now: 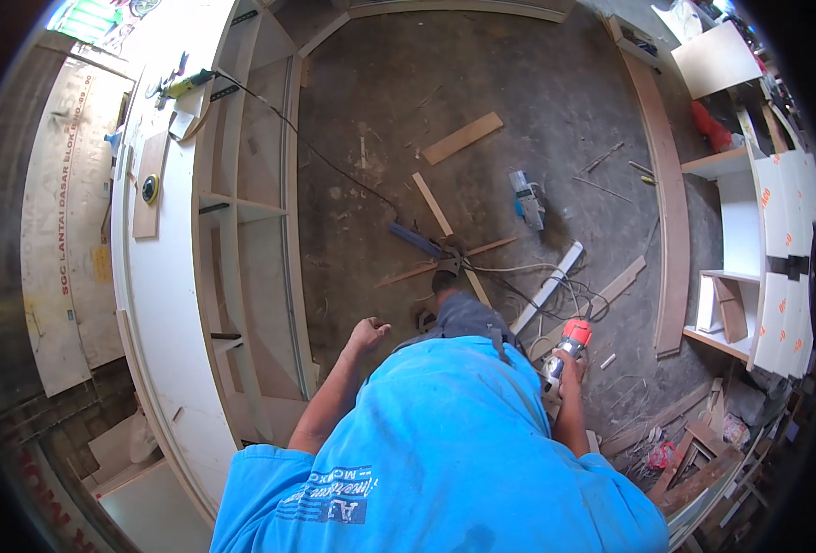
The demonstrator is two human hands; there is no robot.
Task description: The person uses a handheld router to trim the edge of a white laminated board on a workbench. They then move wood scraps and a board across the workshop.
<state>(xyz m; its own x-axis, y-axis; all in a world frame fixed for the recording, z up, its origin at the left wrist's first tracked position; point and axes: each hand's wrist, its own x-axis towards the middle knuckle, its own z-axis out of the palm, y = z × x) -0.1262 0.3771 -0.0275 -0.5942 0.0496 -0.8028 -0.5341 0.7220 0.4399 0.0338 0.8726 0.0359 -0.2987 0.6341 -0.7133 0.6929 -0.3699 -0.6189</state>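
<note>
My right hand is wrapped round the silver body of a trim router with a red top. The router is held off my right side, above the floor, and a cord runs from its top end. My left hand hangs at my left with its fingers curled in, and nothing shows in it. It is nearest to the long white cabinet frame. Below the router lie a white strip and a long wooden board, with loose cords between them.
A grey-and-blue power tool lies on the concrete floor among wood strips. Cords cross near my foot. A green angle grinder rests on the white panel at left. White cabinet boxes stand at right.
</note>
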